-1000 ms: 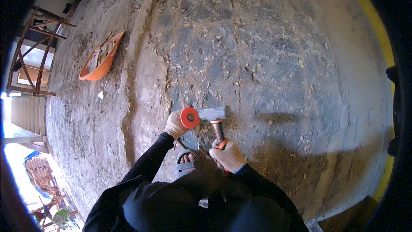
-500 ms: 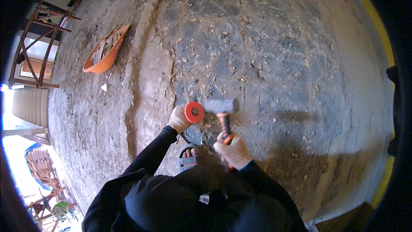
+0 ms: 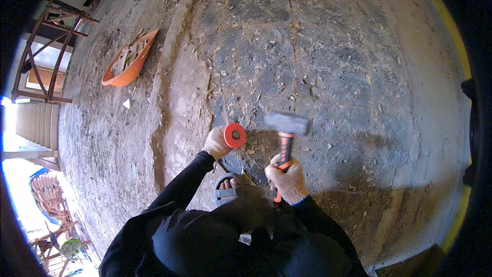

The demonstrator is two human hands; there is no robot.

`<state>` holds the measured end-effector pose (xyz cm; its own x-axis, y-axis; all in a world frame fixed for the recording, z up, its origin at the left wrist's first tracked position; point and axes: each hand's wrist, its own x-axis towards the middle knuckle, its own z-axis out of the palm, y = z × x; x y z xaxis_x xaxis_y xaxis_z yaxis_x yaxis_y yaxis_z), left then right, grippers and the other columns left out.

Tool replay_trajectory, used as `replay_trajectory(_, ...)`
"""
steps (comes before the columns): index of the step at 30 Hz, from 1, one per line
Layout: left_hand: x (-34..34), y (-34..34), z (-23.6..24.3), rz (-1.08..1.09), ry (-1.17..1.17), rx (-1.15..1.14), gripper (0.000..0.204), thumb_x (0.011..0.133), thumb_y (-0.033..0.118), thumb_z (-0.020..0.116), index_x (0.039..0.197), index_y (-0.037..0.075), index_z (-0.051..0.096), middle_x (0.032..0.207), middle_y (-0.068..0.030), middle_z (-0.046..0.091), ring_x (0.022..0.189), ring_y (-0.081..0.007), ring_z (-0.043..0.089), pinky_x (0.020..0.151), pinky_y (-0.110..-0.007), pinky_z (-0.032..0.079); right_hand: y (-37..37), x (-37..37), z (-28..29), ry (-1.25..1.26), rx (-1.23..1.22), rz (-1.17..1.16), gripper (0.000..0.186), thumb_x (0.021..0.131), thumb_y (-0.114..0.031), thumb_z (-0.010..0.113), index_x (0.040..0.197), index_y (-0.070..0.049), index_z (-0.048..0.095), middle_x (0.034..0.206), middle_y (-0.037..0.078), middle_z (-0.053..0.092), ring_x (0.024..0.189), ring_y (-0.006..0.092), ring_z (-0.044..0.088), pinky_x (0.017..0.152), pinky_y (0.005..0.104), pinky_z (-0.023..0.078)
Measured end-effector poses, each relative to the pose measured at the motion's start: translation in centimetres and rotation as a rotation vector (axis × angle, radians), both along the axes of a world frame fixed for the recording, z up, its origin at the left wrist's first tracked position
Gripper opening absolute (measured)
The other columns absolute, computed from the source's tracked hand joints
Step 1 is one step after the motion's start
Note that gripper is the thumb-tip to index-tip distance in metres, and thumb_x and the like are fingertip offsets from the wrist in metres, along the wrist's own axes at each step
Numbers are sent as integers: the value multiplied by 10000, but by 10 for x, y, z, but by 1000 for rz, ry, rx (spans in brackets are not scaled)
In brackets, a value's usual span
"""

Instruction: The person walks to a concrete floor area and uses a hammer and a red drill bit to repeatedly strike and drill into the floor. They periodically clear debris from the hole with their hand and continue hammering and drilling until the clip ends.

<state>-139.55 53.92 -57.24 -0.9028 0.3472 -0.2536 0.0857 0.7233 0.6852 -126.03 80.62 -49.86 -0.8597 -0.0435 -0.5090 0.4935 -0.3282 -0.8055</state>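
In my gloved left hand point(image 3: 216, 143) is a chisel point(image 3: 235, 135), its round red hand guard and metal striking end facing up. The chisel's shaft is mostly hidden by the guard and the hand; a thin rod shows below, close to my sandalled foot point(image 3: 227, 184). My right hand point(image 3: 287, 179), also gloved, is wrapped round the orange and black handle of a club hammer point(image 3: 287, 123). The grey hammer head is slightly blurred and lies to the right of the guard, apart from it.
Chips and rubble cover the rough grey floor point(image 3: 328, 72). A raised broken edge point(image 3: 171, 46) runs along its left part. Beyond that edge is an orange basin point(image 3: 128, 72) holding broken pieces. A wooden trestle point(image 3: 48, 51) stands at the far left.
The hammer has moved to the right, away from the chisel's guard, together with my right hand. My left hand and the chisel stay nearly in place.
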Motion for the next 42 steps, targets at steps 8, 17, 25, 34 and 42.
replay_trajectory(8,1,2,3,-28,25,67,333,841,210,863,1127,67,771,1036,-89,797,993,-187,755,890,-356,591,-35,-3,-14,7,361,373,85,918,-147,706,868,-109,650,686,19,654,490,115,587,466,305,479)
replay_trajectory(17,3,-2,-2,-10,-10,-85,331,852,251,852,1117,69,775,1015,-122,799,969,-242,768,846,-379,597,-16,-10,-3,102,-91,-257,113,923,-38,690,888,-80,591,688,23,615,525,124,584,477,302,477)
replay_trajectory(25,1,1,3,-12,-2,-23,342,850,258,861,1110,54,771,1020,-113,799,971,-210,766,846,-367,594,-3,-2,-11,-73,78,156,162,831,-66,757,904,-69,612,686,9,619,509,107,593,463,294,484)
replay_trajectory(34,0,-2,-4,-25,-12,-2,365,825,245,870,1126,64,771,1031,-124,797,982,-247,772,858,-361,596,-37,-6,-17,-131,341,336,139,865,-142,747,825,-85,626,649,2,632,529,125,611,504,299,489)
replay_trajectory(42,0,-6,-8,-57,-13,-153,362,822,248,873,1121,72,769,1033,-117,794,985,-245,767,865,-369,593,2,-4,-7,125,-140,-277,154,904,-5,693,960,-86,575,718,25,595,544,129,578,498,321,514)
